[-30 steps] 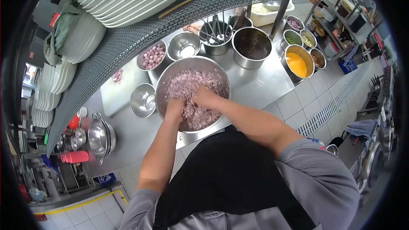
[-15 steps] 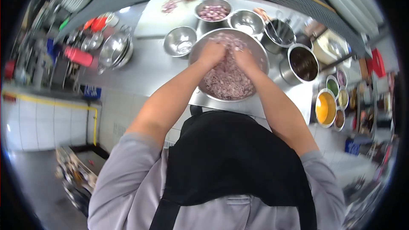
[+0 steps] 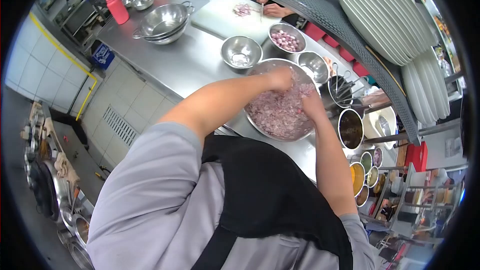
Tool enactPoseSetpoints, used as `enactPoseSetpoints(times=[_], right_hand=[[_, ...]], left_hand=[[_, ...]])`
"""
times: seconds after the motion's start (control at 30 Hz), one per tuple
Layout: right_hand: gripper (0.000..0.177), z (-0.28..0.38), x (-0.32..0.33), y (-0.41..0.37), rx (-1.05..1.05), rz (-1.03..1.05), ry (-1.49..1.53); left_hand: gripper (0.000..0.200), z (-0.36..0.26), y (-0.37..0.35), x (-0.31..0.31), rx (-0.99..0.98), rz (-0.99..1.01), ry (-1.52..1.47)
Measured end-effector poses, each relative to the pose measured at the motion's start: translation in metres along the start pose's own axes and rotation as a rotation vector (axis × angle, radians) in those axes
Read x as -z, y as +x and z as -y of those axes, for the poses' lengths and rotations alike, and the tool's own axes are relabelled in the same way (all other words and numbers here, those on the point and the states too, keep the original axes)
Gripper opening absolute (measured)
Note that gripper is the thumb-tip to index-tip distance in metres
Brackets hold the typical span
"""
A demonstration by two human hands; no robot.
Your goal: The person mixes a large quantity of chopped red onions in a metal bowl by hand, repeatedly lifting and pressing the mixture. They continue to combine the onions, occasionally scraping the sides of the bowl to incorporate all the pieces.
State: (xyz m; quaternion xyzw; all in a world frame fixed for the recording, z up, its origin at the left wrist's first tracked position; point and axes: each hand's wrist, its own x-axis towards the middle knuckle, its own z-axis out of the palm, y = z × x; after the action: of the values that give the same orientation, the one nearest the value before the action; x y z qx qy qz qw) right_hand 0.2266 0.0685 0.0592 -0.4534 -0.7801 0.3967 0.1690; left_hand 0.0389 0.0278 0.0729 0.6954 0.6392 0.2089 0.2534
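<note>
The chopped onion (image 3: pixel 275 115) is filling the large steel bowl (image 3: pixel 304 132) just right of the frame's centre, where you are working your left hand (image 3: pixel 282 79) into its upper part and your right hand (image 3: pixel 311 102) at its right side; you are hiding the fingers of both, so I cannot tell whether they are spread or pressed together. Above, a container of small onions (image 3: pixel 285 40) is standing near a white board (image 3: pixel 220 16), where another person's hand (image 3: pixel 276 11) is resting beside a knife (image 3: pixel 261 11).
</note>
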Motion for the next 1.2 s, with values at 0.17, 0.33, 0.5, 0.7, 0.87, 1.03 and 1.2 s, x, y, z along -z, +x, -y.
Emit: enactPoseSetpoints(times=[0.17,0.33,0.5,0.7,0.87,1.03,1.2], right_hand=[[0.034,0.014,0.003,0.004,0.077,-0.234,-0.251],[0.051,0.028,0.011,-0.003,-0.169,-0.065,0.068],[0.040,0.022,0.032,-0.012,-0.284,0.274,0.069],[0.060,-0.026,-0.066,-0.023,-0.215,0.214,-0.464],[0.060,0.000,-0.043,-0.065,-0.029,-0.017,-0.233],[0.027,-0.012,-0.034,-0.086,-0.016,-0.164,-0.349],[0.024,-0.011,-0.037,-0.094,0.045,-0.305,-0.365]], left_hand=[[0.040,-0.009,-0.004,0.010,0.243,-0.171,-0.104],[0.045,-0.013,-0.014,0.021,0.094,0.001,0.088],[0.041,-0.008,-0.033,0.036,-0.031,0.524,0.488],[0.038,0.000,-0.068,-0.044,0.170,0.493,0.415],[0.063,-0.010,-0.078,-0.018,0.032,0.158,-0.175],[0.052,-0.006,-0.049,0.018,-0.003,0.062,0.088],[0.059,0.035,0.026,-0.001,-0.029,0.082,0.179]])
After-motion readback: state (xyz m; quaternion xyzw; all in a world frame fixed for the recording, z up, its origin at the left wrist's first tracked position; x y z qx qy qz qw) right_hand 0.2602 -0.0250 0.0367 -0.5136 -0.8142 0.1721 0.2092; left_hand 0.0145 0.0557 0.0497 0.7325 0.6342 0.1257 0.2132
